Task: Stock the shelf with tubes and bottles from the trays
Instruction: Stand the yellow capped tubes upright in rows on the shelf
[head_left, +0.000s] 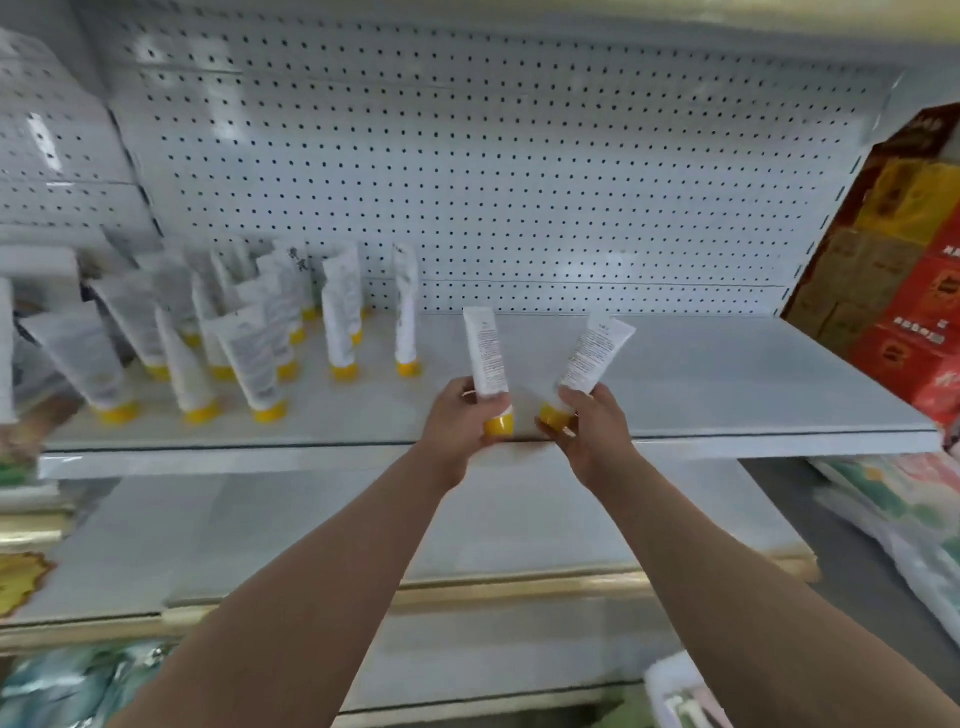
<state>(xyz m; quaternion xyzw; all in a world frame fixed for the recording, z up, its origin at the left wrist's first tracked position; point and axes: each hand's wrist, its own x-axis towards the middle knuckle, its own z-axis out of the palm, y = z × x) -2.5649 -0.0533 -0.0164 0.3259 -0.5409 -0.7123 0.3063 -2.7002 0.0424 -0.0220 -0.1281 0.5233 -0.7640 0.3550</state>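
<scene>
Head view | left hand (457, 421) gripping left tube (485, 358), cap down, upright at the shelf (727, 374) front edge | right hand (587, 426) gripping right tube (592, 358), tilting right | stocked tubes (249, 338) standing further back on the left | pegboard (519, 182) sitting behind.

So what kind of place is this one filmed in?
Most likely a shop aisle. A white metal shelf with a pegboard back panel carries rows of identical yellow-capped tubes, and stacked red and yellow cartons stand to the right.
</scene>
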